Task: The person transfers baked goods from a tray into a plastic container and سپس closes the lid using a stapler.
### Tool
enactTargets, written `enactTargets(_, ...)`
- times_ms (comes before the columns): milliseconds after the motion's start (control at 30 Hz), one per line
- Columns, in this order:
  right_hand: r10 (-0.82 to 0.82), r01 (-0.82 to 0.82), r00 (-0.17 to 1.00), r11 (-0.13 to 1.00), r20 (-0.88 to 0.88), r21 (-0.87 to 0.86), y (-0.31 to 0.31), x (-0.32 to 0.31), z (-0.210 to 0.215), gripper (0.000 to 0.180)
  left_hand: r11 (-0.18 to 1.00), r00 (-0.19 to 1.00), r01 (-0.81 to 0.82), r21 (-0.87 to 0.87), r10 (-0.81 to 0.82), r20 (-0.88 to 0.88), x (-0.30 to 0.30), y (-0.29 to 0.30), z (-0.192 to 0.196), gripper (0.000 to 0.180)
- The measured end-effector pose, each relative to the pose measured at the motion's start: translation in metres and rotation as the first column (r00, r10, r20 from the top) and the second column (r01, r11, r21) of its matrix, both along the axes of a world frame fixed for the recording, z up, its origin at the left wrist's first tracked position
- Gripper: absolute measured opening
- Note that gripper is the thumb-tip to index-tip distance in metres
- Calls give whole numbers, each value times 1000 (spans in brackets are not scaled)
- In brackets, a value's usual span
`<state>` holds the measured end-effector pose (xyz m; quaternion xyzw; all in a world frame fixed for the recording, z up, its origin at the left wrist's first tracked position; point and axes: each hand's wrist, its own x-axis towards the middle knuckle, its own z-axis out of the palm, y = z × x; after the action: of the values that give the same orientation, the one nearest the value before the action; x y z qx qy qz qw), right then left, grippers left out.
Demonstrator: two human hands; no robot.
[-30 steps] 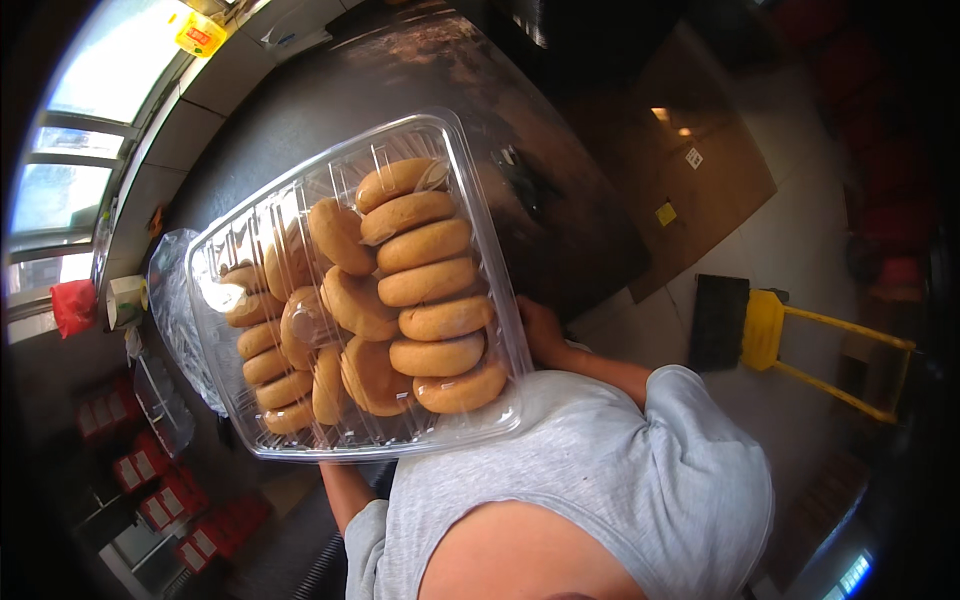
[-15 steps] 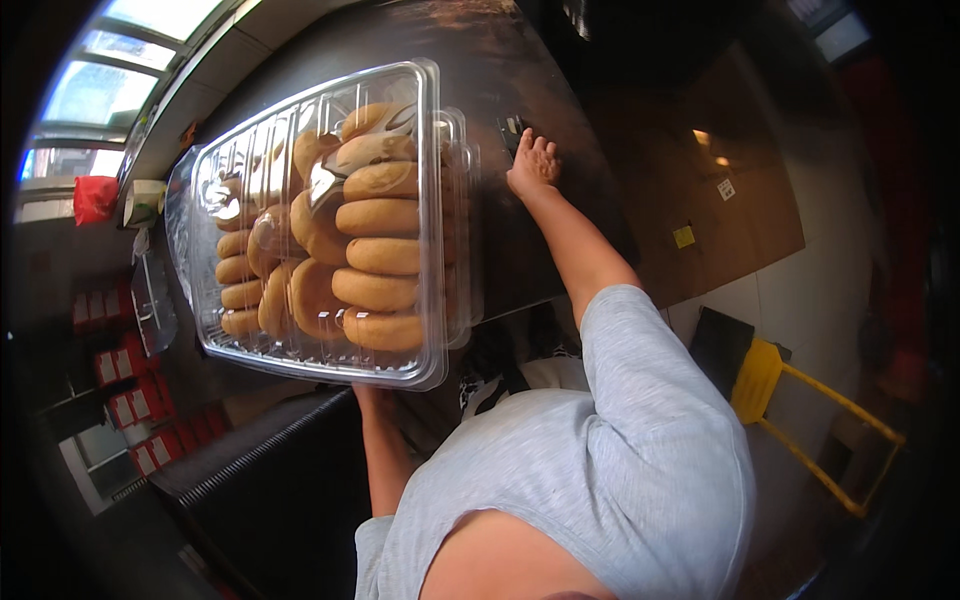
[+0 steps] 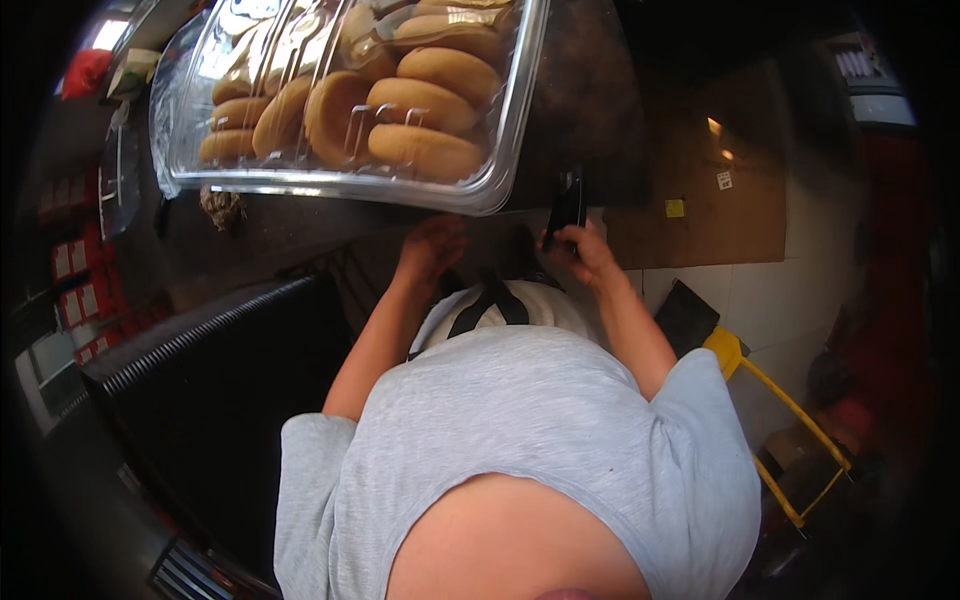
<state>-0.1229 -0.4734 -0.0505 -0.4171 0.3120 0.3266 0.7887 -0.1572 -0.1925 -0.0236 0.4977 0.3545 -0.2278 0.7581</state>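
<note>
A large clear plastic clamshell box (image 3: 345, 190) stands on the dark table, packed with round golden-brown buns or doughnuts (image 3: 425, 150), some on edge and some stacked flat. Below its near right corner, my right hand (image 3: 585, 252) grips a narrow black object (image 3: 567, 205), stapler-like in shape, with a shiny part toward its far end. My left hand (image 3: 432, 248) hovers just below the box's near edge, apart from it. It seems to hold nothing, its fingers loosely apart and a little blurred.
A brown board (image 3: 710, 150) with small labels lies at the right. A yellow-framed stand (image 3: 790, 400) is at the lower right. To my left stands a black ribbed-edge case or seat (image 3: 230, 390). Red boxes (image 3: 75, 300) and a red bag (image 3: 86, 73) sit farther left.
My right hand has picked the black object off the table and drawn it toward my body. My left hand has come away from the box. The box now appears higher in view.
</note>
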Motion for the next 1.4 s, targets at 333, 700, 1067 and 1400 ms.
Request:
enactTargets(333, 487, -130, 766, 757, 420, -640, 48, -61, 14, 67, 988, 993, -86, -125, 95, 69, 34, -42, -44, 16)
enactTargets(700, 622, -167, 656, 672, 427, -721, 53, -45, 6, 73, 968, 969, -210, -138, 225, 104, 38, -49, -66, 13)
enactTargets(1067, 713, -98, 611, 499, 344, -861, 64, -38, 27, 56, 977, 968, -192, -87, 204, 144, 39, -52, -58, 13)
enactTargets(1400, 743, -248, 669, 191, -25, -950, 76, -30, 9, 42, 976, 948, -209, -61, 217, 234, 33, -56, -57, 14)
